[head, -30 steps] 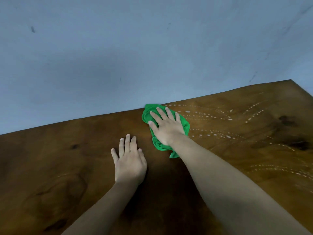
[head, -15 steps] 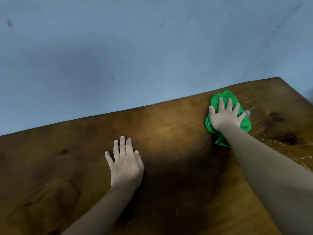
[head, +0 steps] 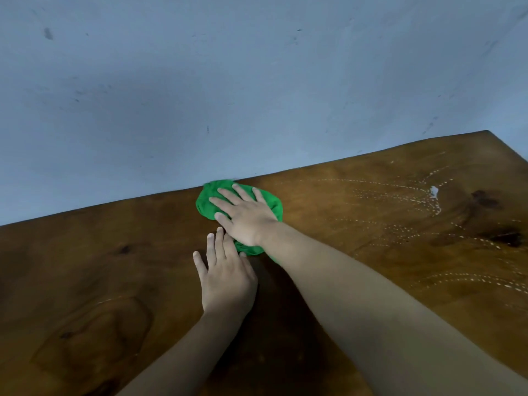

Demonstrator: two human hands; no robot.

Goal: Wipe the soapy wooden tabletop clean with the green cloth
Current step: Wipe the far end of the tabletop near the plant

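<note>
The green cloth (head: 210, 200) lies bunched flat on the brown wooden tabletop (head: 114, 267), against its far edge by the wall. My right hand (head: 245, 215) presses down on the cloth with fingers spread, covering most of it. My left hand (head: 227, 277) rests flat on the bare wood just in front of the cloth, its fingertips almost touching my right hand. Dotted white soap trails (head: 400, 201) curve across the right part of the tabletop, with a small white blob (head: 433, 191) near the far right.
A pale blue-grey wall (head: 257, 81) rises directly behind the table's far edge. The table's right corner (head: 490, 132) shows at the upper right. Dark knots (head: 485, 198) mark the wood on the right.
My right hand has slid the cloth back left along the far edge, from the right side to just beyond my left hand. Soap trails show again on the right. The left hand stays flat.
</note>
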